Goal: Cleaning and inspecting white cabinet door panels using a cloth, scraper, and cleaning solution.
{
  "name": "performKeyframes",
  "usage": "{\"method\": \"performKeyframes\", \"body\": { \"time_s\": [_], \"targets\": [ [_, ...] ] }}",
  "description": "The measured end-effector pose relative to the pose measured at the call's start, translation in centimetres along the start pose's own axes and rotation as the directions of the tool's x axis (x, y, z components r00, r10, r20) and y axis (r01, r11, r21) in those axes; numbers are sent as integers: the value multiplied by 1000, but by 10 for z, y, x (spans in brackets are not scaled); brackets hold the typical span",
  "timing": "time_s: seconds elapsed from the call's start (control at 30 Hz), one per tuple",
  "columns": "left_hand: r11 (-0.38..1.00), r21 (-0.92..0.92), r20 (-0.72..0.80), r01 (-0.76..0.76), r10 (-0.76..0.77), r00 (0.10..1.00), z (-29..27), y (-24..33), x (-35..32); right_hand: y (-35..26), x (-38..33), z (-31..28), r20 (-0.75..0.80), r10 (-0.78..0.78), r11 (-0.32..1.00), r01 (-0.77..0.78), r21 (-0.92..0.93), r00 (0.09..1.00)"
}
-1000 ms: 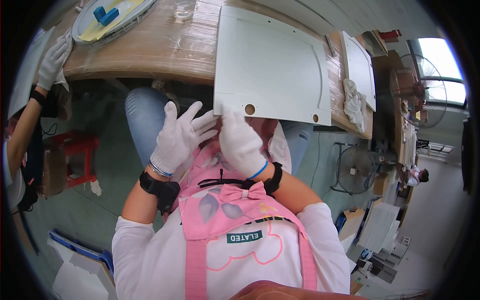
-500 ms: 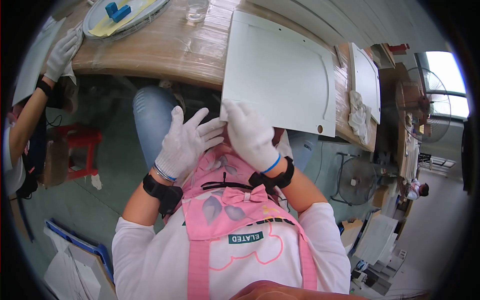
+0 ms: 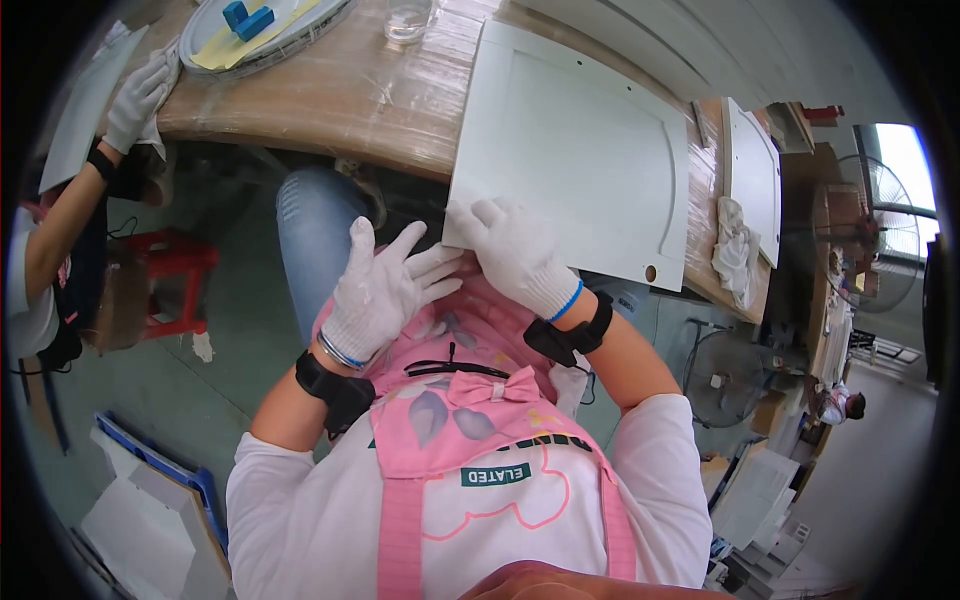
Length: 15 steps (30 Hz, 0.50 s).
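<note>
A white panel with a routed groove and small holes lies on the table, its near edge overhanging toward my lap. My right hand, in a white knit glove, rests on the panel's near left corner. Its fingers are bent, the thumb side at the left edge; anything under them is hidden. Just left of that corner is my left hand, gloved too, palm turned up and fingers spread, holding nothing. The fingertips come close to the corner; whether they touch it I cannot tell.
The wooden table is wrapped in clear film. On it are a round white lid with blue blocks, a glass, a rag and another white panel. A co-worker's gloved hand is at left, above a red stool.
My right hand has turned and its fingers have spread a little at the panel's corner. My left hand stays open beside it. The whole view has shifted slightly.
</note>
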<state>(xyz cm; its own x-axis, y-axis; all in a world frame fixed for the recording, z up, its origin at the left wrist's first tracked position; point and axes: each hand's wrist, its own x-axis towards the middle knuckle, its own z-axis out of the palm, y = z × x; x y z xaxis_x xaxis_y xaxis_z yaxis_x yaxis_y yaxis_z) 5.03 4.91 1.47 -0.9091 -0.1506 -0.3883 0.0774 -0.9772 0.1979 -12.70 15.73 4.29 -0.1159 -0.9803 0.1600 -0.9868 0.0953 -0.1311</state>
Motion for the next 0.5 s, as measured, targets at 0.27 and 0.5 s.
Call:
{"method": "performKeyframes", "body": {
  "time_s": [0.27,0.5],
  "targets": [
    [997,72,8,-27,26,1000,6,0,2,-2,7,-8,-2,57,983,-56,175,998],
    [940,311,-18,-142,155,988,-9,11,30,22,-29,-11,-86,224,895,-170,413,971]
  ]
}}
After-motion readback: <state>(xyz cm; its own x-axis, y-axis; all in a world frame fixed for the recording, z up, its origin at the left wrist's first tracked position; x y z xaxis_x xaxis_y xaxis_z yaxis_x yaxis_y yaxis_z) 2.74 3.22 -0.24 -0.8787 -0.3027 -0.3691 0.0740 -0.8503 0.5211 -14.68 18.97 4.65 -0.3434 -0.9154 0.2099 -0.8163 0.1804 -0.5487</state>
